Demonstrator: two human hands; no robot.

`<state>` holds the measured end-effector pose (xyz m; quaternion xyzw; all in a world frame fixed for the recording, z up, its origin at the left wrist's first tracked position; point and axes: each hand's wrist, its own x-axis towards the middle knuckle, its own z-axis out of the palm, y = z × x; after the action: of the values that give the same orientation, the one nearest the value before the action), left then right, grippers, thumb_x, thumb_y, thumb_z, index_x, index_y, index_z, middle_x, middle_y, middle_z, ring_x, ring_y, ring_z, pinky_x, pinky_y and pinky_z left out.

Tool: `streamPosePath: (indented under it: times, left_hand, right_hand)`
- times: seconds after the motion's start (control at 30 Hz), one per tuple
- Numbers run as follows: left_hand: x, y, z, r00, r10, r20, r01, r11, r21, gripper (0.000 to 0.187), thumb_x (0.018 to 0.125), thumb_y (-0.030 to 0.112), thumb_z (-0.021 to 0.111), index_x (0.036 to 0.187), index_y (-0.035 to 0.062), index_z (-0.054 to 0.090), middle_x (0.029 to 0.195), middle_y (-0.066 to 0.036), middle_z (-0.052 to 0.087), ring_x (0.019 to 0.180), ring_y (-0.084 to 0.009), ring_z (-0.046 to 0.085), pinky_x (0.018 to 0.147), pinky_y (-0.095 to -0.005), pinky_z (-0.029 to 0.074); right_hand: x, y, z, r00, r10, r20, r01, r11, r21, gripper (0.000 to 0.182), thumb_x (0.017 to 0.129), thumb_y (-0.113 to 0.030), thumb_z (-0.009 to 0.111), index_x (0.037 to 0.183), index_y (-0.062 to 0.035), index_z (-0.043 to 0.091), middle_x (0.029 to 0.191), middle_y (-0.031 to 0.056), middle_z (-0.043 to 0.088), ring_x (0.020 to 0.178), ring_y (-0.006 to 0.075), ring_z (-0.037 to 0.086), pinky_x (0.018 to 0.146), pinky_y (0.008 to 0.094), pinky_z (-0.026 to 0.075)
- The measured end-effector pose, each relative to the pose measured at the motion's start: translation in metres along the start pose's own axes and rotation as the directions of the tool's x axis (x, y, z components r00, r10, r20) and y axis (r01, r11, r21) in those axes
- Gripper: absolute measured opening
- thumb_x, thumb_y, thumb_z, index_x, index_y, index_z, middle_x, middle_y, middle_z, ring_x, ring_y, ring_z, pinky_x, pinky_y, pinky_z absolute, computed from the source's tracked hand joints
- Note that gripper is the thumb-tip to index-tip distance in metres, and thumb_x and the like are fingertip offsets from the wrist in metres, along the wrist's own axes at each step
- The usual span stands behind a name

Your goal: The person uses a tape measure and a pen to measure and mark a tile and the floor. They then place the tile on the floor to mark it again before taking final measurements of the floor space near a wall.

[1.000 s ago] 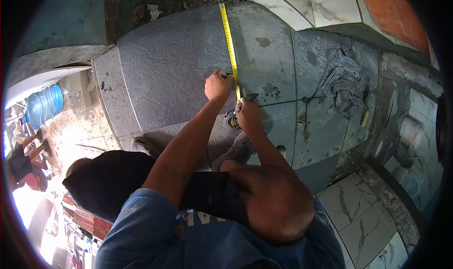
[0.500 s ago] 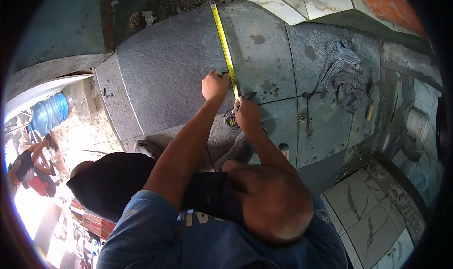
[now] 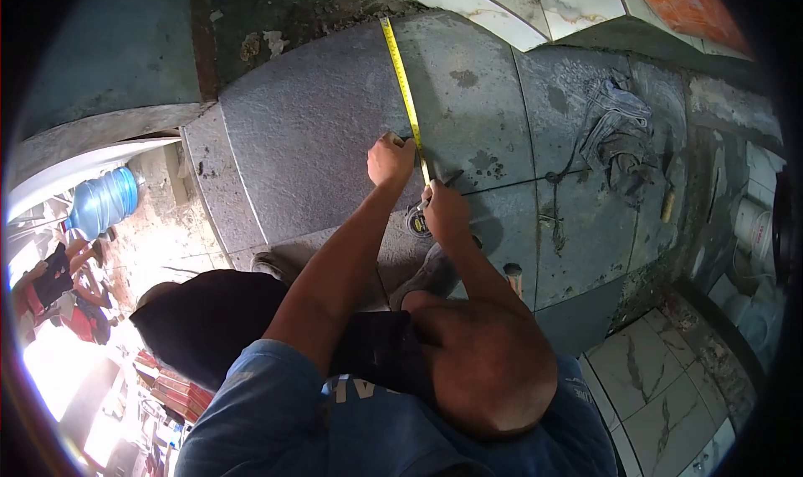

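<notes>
A yellow tape measure blade (image 3: pixel 403 82) runs across a dark grey floor tile (image 3: pixel 309 134), from its far edge back toward me. My left hand (image 3: pixel 391 161) is closed beside the blade, fingertips at its left edge; what it pinches, if anything, is too small to make out. Nearer to me, my right hand (image 3: pixel 446 212) grips the tape measure at the near end of the blade. The round tape case (image 3: pixel 417 222) shows just left of that hand, partly hidden by it. A dark pointed thing (image 3: pixel 454 177) sticks out beyond the right fingers.
A crumpled grey cloth (image 3: pixel 621 138) lies on the tiles at right, with a wooden-handled tool (image 3: pixel 667 205) beside it. Another handle (image 3: pixel 513 278) stands near my knee. At left are a blue water jug (image 3: pixel 104 201) and another person (image 3: pixel 63 289). Broken ground (image 3: pixel 268 25) borders the far edge.
The view has shifted slightly, so the scene sits a little lower and to the right. Both hands and the tape keep nearly the same places on the tile.
</notes>
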<state>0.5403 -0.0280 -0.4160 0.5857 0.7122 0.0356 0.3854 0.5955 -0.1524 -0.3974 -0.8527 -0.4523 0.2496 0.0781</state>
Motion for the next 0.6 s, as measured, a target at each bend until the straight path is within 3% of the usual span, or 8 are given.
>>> streamPosePath:
  times: [0.23,0.3,0.6]
  left_hand:
    - [-0.020,-0.003,0.005,0.992,0.125,-0.018,-0.126,0.991,-0.040,0.029,0.073,0.031,0.069,0.075,0.0029,0.063,0.072,-0.013,0.066,0.070,-0.0297,0.065,0.066,-0.0399,0.050]
    - [-0.027,-0.007,0.006,0.982,0.185,0.039,-0.178,0.975,-0.134,0.030,0.074,0.031,0.070,0.077,0.0014,0.063,0.072,-0.014,0.066,0.070,-0.0286,0.065,0.066,-0.0389,0.050]
    - [-0.046,-0.020,0.013,0.974,0.166,0.151,-0.139,0.974,-0.177,0.026,0.075,0.026,0.070,0.082,0.0015,0.063,0.078,-0.015,0.066,0.073,-0.0298,0.065,0.068,-0.0379,0.050]
  right_hand:
    - [0.000,0.005,0.002,1.000,-0.010,0.015,0.009,0.996,0.086,0.012,0.085,-0.020,0.057,0.081,-0.0081,0.060,0.068,0.0152,0.064,0.066,0.0354,0.064,0.060,0.0459,0.050]
    - [0.000,0.007,0.002,1.000,-0.012,0.024,0.009,0.993,0.117,0.014,0.084,-0.021,0.057,0.082,-0.0075,0.060,0.070,0.0170,0.064,0.067,0.0371,0.064,0.062,0.0472,0.050]
    - [0.000,0.008,0.002,0.994,0.020,0.109,-0.032,0.993,0.114,0.011,0.082,-0.017,0.057,0.087,-0.0075,0.058,0.072,0.0172,0.065,0.068,0.0376,0.064,0.062,0.0495,0.050]
